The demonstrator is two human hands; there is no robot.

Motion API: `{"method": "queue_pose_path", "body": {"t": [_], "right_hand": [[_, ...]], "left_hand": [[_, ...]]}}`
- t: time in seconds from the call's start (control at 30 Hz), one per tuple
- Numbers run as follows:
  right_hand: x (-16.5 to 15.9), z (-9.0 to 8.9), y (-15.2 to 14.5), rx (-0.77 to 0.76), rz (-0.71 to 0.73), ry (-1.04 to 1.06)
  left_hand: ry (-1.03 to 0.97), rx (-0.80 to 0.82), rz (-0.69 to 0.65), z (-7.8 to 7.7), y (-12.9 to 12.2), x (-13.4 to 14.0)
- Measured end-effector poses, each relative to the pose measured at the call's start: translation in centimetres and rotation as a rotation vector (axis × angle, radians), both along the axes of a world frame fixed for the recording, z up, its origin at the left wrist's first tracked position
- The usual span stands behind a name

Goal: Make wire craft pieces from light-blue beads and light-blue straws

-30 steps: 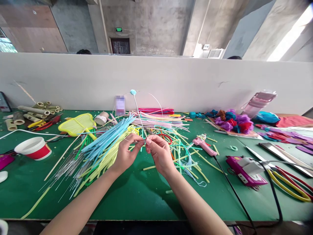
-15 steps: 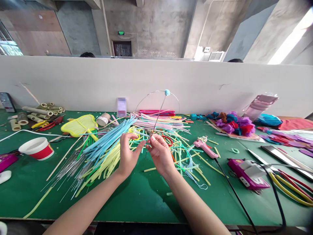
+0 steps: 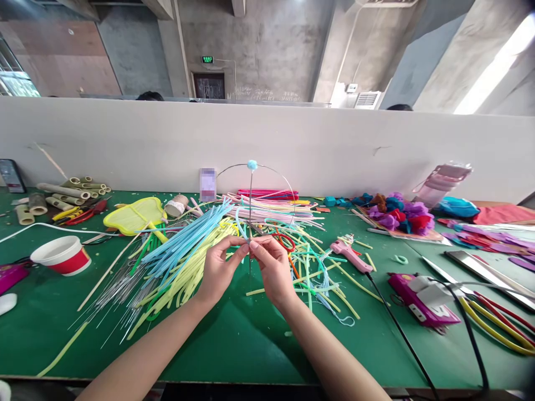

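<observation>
A thin wire frame (image 3: 250, 200) stands upright in front of me. Wires curve down both sides from a light blue pompom (image 3: 252, 165) at its top, and a straight stem runs down the middle. My right hand (image 3: 275, 267) pinches the stem low down between thumb and fingers. Closed too, my left hand (image 3: 219, 270) meets it fingertip to fingertip at the same spot on the wire. A light blue strip (image 3: 240, 224) rises by the left fingertips; whether they hold it is hard to tell.
Blue strips (image 3: 188, 234) and yellow strips (image 3: 184, 278) lie heaped to the left beside loose wires (image 3: 121, 295). A paper cup (image 3: 62, 255) stands farther left. On the right are a pink glue gun (image 3: 351, 256), a purple power strip (image 3: 422, 303) and scissors (image 3: 493, 323).
The wire frame has shifted left and its stem now stands upright instead of leaning. My left fingers, apart before, have closed in against the right ones at the stem.
</observation>
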State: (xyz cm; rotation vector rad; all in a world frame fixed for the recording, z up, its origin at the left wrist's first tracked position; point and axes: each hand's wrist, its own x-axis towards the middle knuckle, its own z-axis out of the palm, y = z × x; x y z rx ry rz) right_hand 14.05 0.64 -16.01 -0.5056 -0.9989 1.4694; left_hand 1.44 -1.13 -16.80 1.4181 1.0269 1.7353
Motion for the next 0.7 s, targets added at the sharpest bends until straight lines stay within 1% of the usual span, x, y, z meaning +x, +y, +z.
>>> {"method": "queue_pose_path", "body": {"t": [0.2, 0.33, 0.5, 0.7], "right_hand": [[-0.3, -0.16, -0.15, 0.079, -0.05, -0.071], [-0.54, -0.38, -0.46, 0.212, -0.094, -0.191], [-0.34, -0.61, -0.34, 0.393, -0.278, -0.443], [-0.01, -0.76, 0.13, 0.553, -0.401, -0.64]], "left_hand": [[-0.056, -0.045, -0.025, 0.38, -0.13, 0.08], [-0.078, -0.055, -0.024, 0.79, -0.32, 0.06], [-0.158, -0.11, -0.125, 0.64, 0.08, -0.08], [-0.237, -0.164, -0.211, 0.57, 0.63, -0.24]]}}
